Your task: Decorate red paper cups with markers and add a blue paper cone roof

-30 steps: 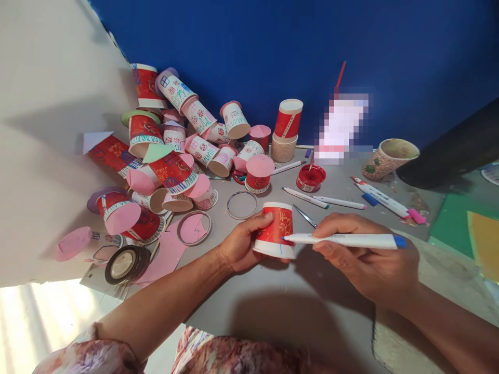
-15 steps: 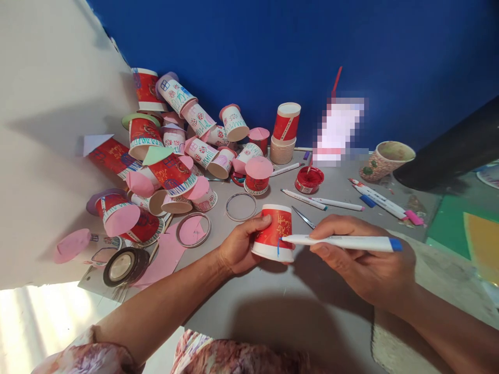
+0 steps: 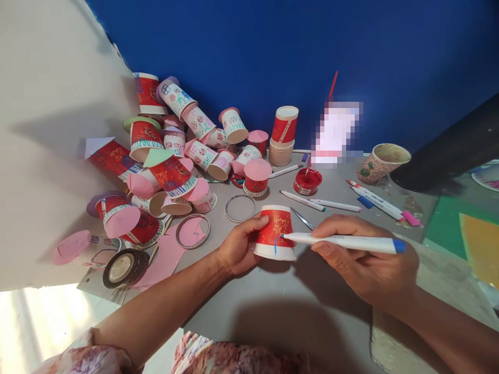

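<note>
Upside down and slightly tilted, a red and white paper cup (image 3: 276, 228) with gold lettering is gripped by my left hand (image 3: 241, 246), its thumb across the cup's left side. A short blue line runs down the lower red part of the cup. My right hand (image 3: 366, 259) pinches a white marker (image 3: 351, 242) with a blue end; its tip touches the cup, or nearly so, at the top of the blue line. Behind the cup, a pair of scissors (image 3: 302, 219) lies on the grey table, partly hidden by my right fingers.
Decorated paper cups (image 3: 171, 174) with paper tops pile up at left. Tape rolls (image 3: 125, 267) and pink paper (image 3: 166, 257) lie before them. Further back are stacked cups (image 3: 281, 150), a red paint jar (image 3: 307, 181), several markers (image 3: 302, 200) and a patterned cup (image 3: 384, 162).
The cup has turned slightly in my left hand, and the blue line now bends over at its top. The marker tip has shifted slightly right. The whole view has moved a little.
</note>
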`<state>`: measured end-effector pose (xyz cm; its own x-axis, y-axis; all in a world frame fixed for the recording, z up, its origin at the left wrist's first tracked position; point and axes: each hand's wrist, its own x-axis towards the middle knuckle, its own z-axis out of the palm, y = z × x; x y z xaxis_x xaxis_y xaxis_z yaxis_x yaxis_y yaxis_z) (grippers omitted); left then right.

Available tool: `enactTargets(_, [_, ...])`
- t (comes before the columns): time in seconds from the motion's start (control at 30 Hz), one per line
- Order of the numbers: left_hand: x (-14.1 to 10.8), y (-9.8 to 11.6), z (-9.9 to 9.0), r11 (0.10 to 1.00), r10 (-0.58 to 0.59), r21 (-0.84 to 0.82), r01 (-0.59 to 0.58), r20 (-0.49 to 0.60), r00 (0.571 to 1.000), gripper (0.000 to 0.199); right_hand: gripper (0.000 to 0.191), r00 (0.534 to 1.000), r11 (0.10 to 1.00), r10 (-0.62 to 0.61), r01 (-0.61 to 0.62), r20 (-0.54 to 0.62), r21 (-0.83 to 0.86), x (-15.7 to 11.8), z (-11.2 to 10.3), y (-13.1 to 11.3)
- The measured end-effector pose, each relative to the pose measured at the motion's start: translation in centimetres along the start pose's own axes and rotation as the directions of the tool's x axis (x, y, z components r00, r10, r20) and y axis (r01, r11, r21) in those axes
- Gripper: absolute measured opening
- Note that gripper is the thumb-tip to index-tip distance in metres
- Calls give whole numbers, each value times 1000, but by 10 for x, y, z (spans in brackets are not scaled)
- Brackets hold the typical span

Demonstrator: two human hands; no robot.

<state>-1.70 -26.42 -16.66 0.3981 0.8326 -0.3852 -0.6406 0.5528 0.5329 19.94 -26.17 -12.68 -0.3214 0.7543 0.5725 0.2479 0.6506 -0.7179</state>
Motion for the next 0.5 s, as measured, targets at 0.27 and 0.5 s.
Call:
enactTargets(0.27, [0, 1, 0, 1000, 23, -15, -22, 60, 998, 37, 7, 981, 983, -177, 181, 79, -43, 3, 3, -8])
enactTargets(0.5, [-2, 0, 4, 997, 52, 53, -54, 40, 998, 36, 8, 976, 977, -200, 205, 81, -53, 4, 3, -6])
